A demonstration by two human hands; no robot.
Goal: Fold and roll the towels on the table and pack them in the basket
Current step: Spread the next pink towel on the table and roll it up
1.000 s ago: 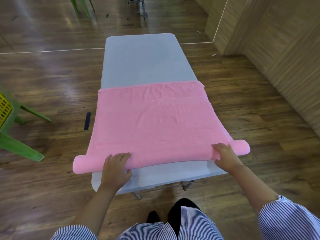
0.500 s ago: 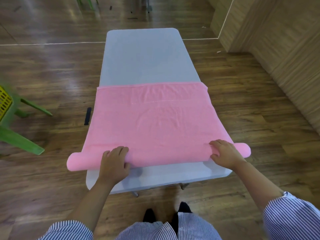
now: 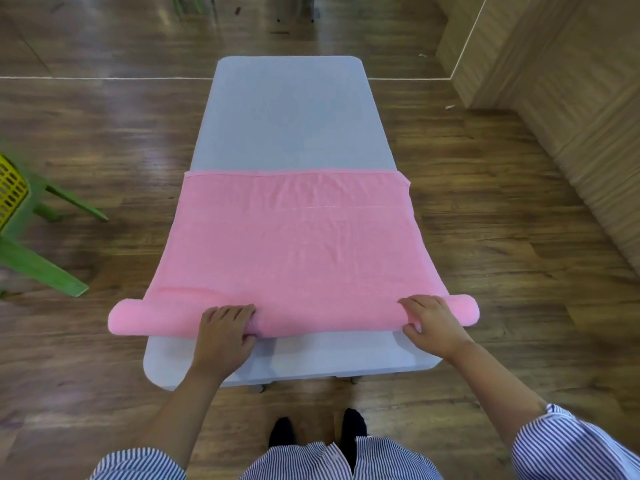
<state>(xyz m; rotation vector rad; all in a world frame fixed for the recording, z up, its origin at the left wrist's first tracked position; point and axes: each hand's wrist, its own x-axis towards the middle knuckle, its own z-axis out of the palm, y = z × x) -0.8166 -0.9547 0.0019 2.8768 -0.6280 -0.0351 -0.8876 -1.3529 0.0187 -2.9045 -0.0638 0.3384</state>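
Observation:
A pink towel (image 3: 294, 244) lies flat across the narrow white table (image 3: 291, 123), wider than the tabletop, so both sides hang past the edges. Its near end is wound into a thick roll (image 3: 311, 318) running left to right. My left hand (image 3: 225, 332) grips the roll left of centre, fingers curled over the top and thumb underneath. My right hand (image 3: 433, 322) holds the roll near its right end in the same way. A yellow slotted basket (image 3: 10, 190) shows at the far left edge, partly cut off.
A green chair (image 3: 38, 268) stands on the wooden floor to the left, carrying the basket. A wood-panelled wall (image 3: 571, 116) runs along the right. Bare table surface (image 3: 294, 358) lies between the roll and the near edge.
The roll has grown thicker and moved away from me up the towel. Both hands moved forward with it, and the flat part of the towel is shorter.

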